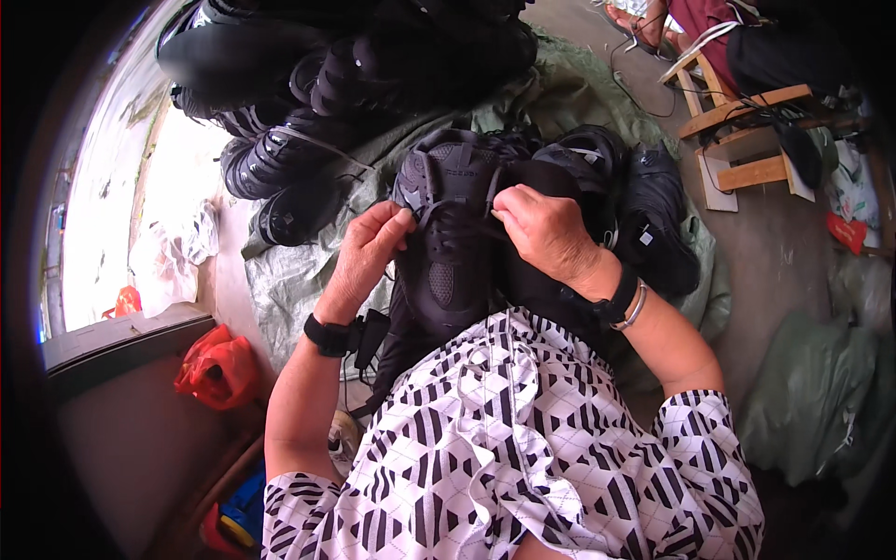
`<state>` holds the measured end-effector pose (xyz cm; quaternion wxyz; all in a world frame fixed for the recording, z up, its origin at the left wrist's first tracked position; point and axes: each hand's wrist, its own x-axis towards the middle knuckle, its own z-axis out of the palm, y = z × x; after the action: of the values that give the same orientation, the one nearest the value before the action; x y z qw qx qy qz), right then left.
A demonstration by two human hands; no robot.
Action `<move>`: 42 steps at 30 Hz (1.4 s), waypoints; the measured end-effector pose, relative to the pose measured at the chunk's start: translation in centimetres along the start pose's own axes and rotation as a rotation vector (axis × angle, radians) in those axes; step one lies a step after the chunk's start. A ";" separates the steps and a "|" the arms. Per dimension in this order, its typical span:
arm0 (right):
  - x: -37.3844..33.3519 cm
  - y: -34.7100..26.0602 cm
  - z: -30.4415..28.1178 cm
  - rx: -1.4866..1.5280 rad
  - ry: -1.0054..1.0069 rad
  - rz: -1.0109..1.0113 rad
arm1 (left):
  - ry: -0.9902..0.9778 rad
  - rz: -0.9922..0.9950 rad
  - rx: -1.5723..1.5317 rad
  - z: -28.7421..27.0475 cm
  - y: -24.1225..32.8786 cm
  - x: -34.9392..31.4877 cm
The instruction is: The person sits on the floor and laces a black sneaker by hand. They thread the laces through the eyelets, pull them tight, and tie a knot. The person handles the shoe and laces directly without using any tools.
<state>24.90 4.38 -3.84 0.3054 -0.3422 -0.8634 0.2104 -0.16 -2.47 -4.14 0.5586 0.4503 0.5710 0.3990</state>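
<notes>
A black sneaker (451, 283) rests on my lap, toe toward me, its padded tongue (457, 173) standing up at the far end. Dark laces cross over its upper. My left hand (371, 245) is closed in a pinch at the left side of the lacing, on what looks like a shoelace, mostly hidden by the fingers. On the other side my right hand (549, 231) pinches a shoelace (494, 182) that rises beside the tongue. Both hands are at about the same height, the sneaker between them.
Piled black shoes (289, 154) lie ahead and to the left on a green-grey sheet (588, 84); more black shoes (653, 219) sit at the right. A wooden stool (747, 173) stands far right near another person's leg (644, 23). A red plastic bag (217, 367) lies left beside a grey box (131, 338).
</notes>
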 end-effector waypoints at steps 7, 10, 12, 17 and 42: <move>1.0 0.7 -1.3 0.214 -0.234 0.239 | 0.006 0.085 0.235 -0.5 1.1 1.2; 1.2 0.7 -1.3 0.220 -0.281 0.264 | 0.063 0.085 0.212 0.1 1.8 1.2; 1.3 0.8 -1.4 0.233 -0.314 0.267 | 0.046 0.065 0.133 0.0 1.9 1.4; 1.5 0.8 -2.0 0.260 -0.355 0.247 | 0.030 0.158 0.238 -0.1 1.9 1.9; 5.5 0.5 -4.0 0.052 -0.656 0.027 | -0.589 0.845 1.187 -1.3 9.9 6.3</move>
<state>24.62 9.27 0.89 0.0171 -0.2595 -0.9055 0.3354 -0.56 6.33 3.67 0.1540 0.9396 0.2976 0.0701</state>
